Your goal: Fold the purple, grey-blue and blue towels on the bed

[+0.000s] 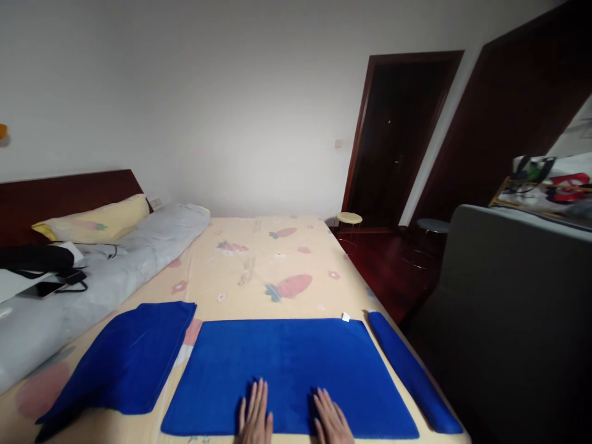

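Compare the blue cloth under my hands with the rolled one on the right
The flat cloth is a wide sheet; the rolled cloth is a narrow tube. Your left hand and right hand rest on the flat cloth; neither touches the rolled cloth. Both are blue and on the bed.

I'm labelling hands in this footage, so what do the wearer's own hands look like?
The left hand and right hand are both bare, with slim fingers and no glove, ring or marking that I can see. The bottom edge cuts them off, so sleeves or wristwear cannot be told.
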Motion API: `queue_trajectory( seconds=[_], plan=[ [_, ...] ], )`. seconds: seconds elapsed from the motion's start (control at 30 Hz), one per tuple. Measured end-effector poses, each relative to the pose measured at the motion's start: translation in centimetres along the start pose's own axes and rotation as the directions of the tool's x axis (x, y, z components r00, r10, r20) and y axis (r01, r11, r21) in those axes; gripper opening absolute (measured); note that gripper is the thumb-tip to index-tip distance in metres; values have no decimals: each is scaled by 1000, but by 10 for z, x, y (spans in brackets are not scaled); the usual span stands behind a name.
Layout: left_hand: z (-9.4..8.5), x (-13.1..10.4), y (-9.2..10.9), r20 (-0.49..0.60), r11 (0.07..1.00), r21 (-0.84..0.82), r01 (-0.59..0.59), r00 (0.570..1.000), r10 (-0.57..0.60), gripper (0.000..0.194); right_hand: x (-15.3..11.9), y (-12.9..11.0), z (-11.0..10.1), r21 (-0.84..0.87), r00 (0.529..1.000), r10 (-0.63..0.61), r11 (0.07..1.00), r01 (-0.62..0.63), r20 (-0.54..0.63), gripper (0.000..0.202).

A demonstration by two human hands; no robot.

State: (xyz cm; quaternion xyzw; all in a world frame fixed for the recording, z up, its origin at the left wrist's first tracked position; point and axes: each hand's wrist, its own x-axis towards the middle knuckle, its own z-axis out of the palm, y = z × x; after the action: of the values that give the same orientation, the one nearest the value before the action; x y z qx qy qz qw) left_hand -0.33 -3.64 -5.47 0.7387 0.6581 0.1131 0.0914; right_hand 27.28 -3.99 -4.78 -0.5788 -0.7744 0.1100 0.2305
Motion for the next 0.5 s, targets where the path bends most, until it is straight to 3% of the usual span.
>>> queue_trajectory(
  seconds=[0.07,0.17,0.27,0.37,0.5],
  plan=[
    [16,7,31,51,993,-34,-110,992,112,61,17,-26,21,3,996,-84,996,84,10,47],
    [30,9,48,117,983,-46,-179,976,183,63,27,-43,41,-33,982,-187,982,188,34,55],
    [29,6,41,120,973,-41,-228,966,231,65,22,-37,48,-135,960,-280,951,277,-1,60],
    [19,0,31,69,974,3,-225,972,224,68,11,-22,43,-266,917,-378,904,335,-129,66],
    [3,-8,23,48,995,94,-31,999,27,75,-6,3,26,-368,906,-361,891,265,-222,74]
  ],
)
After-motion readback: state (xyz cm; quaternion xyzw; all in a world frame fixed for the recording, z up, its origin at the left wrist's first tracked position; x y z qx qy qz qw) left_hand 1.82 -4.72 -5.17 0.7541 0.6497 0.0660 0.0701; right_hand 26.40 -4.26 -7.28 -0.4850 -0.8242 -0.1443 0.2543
